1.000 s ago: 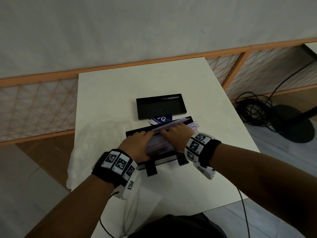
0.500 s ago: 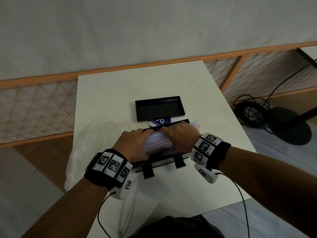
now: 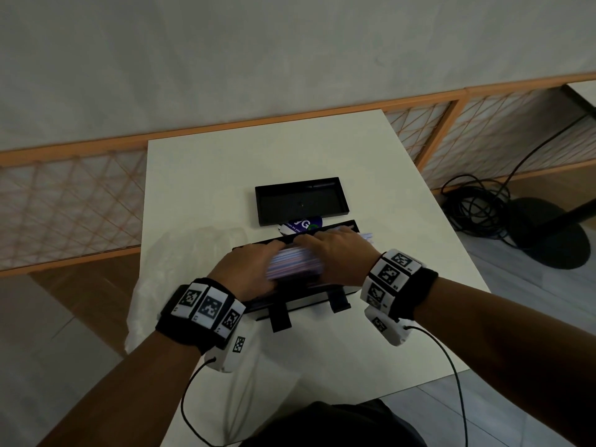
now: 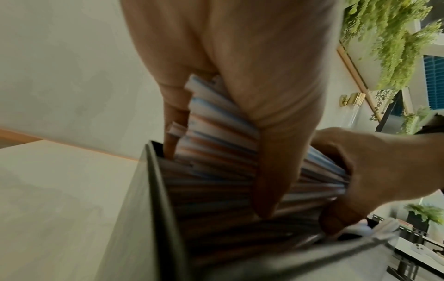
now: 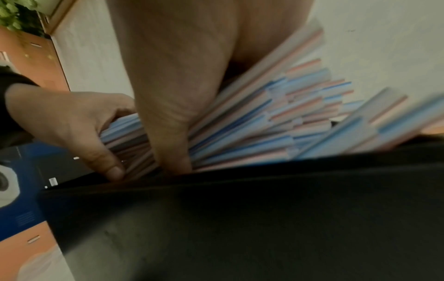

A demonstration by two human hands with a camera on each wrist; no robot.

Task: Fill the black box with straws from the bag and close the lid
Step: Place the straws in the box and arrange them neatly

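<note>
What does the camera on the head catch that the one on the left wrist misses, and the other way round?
Only the head view shows the lid lying apart behind the black box, the empty bag and the whole table. Only the left wrist view shows straw ends poking above the box wall, and hanging plants. Both show the left hand and right hand gripping the straws.
</note>
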